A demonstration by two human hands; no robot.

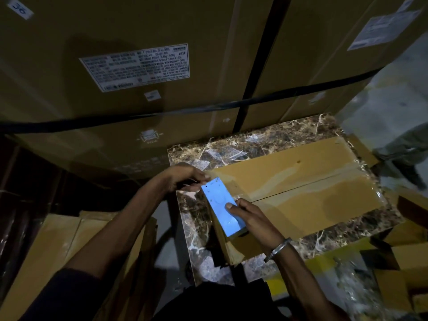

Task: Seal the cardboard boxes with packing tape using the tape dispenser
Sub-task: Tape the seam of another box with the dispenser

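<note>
Both hands on blue tape dispenser (221, 206) at near-left end of flat cardboard box (301, 188).

Right hand (249, 216) grips dispenser's near end, thumb on its top face. Left hand (185, 177) curls at its far end, probably pinching tape there; dim light, contact hard to read. Box lies on marble-pattern table (266, 137), clear tape (289, 186) glinting along centre seam. Dispenser underside and roll hidden. Large strapped cartons (115, 89) behind, label (136, 67) text unreadable. Loose cardboard at lower left, cut off.
</note>
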